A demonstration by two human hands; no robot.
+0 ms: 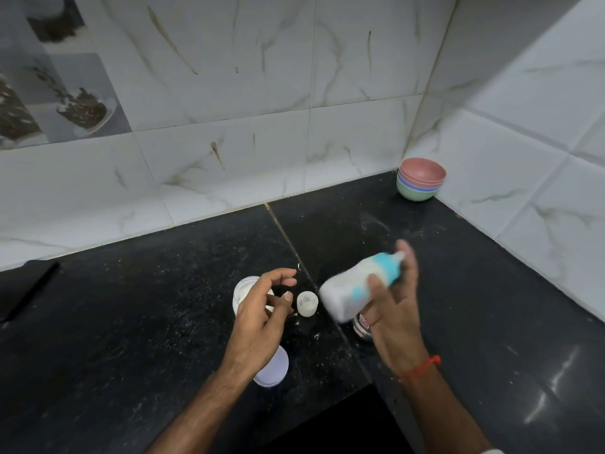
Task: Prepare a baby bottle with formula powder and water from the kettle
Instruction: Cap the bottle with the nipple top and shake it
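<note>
Right of frame centre, the right hand (394, 309) grips the blurred, milky baby bottle (353, 290), teat on: mixing seems nearly finished. The left hand (262, 309) hovers empty, fingers loose, above the open formula tub (244, 290).

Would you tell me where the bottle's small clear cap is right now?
In the head view, the small clear cap stands on the black counter at centre, between the left hand and the blurred baby bottle held in the right hand.

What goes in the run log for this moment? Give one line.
right hand: grips tilted, motion-blurred baby bottle | left hand: empty, over open formula jar | bottle cap: on counter
</note>
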